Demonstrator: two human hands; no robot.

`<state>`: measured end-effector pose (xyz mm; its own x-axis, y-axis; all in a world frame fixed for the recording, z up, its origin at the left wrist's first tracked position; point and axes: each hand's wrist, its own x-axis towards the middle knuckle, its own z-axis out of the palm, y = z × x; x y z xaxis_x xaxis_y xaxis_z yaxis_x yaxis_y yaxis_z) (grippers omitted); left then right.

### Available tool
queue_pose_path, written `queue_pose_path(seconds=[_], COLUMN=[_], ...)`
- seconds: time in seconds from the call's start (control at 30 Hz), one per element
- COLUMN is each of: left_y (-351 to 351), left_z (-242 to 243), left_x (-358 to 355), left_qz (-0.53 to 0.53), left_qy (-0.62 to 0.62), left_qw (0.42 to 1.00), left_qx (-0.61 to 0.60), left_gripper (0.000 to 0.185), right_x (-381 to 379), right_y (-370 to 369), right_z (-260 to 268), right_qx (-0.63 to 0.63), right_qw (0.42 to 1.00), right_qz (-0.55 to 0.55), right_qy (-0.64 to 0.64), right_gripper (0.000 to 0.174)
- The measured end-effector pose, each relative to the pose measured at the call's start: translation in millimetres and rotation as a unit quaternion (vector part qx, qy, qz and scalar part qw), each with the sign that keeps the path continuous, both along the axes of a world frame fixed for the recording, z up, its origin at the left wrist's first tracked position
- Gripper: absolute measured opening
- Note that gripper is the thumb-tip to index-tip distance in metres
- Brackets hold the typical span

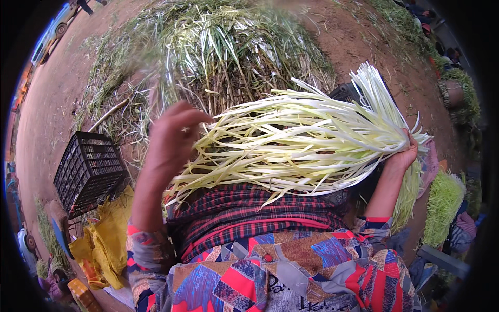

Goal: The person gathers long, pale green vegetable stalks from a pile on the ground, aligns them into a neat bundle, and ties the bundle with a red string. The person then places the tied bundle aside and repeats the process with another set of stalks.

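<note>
A large bundle of long, flat, pale yellow and white leaves (296, 136) fans out across my lap, over a dark checked cloth (249, 218). My right hand (405, 154) grips it near its gathered end at the right. My left hand (181, 128) is raised beside the loose tips at the left, blurred, its fingers bent; whether it holds a leaf cannot be told. Another bunch of white stalks (374, 85) lies just beyond my right hand, over a dark object. Ahead is a big heap of green and whitish leaves with brown stems (234, 58).
A black plastic crate (91, 167) stands tilted at the left, near a stick (109, 115) and a yellow sack (105, 241). More pale green leaves (442, 206) are piled at the right. Other people sit at the upper right edge. Vehicles stand at the left edge.
</note>
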<state>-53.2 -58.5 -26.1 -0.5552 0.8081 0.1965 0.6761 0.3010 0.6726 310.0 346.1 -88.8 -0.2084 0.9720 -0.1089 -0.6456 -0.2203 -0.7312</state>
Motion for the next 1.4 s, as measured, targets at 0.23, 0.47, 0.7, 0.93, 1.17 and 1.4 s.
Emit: queue_pose_path(seconds=[0.23,0.47,0.7,0.93,1.17,1.4], left_y=[79.6,93.1,113.7,115.2,104.5,66.7], left_z=[-23.6,-27.6,-18.0,-16.3,-20.9,-36.9], left_x=[30.5,33.1,42.2,42.6,31.1,-15.7], left_qz=[-0.032,-0.001,-0.006,-0.048,0.055,0.180], left_qy=[0.142,0.141,0.183,0.294,-0.118,-0.188], left_qw=[0.988,0.988,0.978,0.951,0.977,0.949], left_qx=[0.049,0.069,0.102,0.078,0.167,0.175], left_gripper=[0.012,0.016,0.018,0.014,0.008,0.008], right_x=[5.3,8.9,4.6,-1.0,-11.0,9.8], right_y=[3.7,7.6,2.5,-5.3,-17.6,-24.7], right_z=[-8.1,-17.0,-15.7,-10.6,11.6,73.7], right_qx=[-0.036,-0.038,-0.054,-0.058,-0.013,0.029], right_qw=[0.998,0.999,0.997,0.998,0.994,0.921], right_qz=[-0.048,-0.017,-0.042,-0.029,0.063,0.221], right_qy=[-0.024,-0.021,-0.021,-0.025,0.093,0.320], right_gripper=[0.015,0.019,0.017,0.015,0.015,0.019])
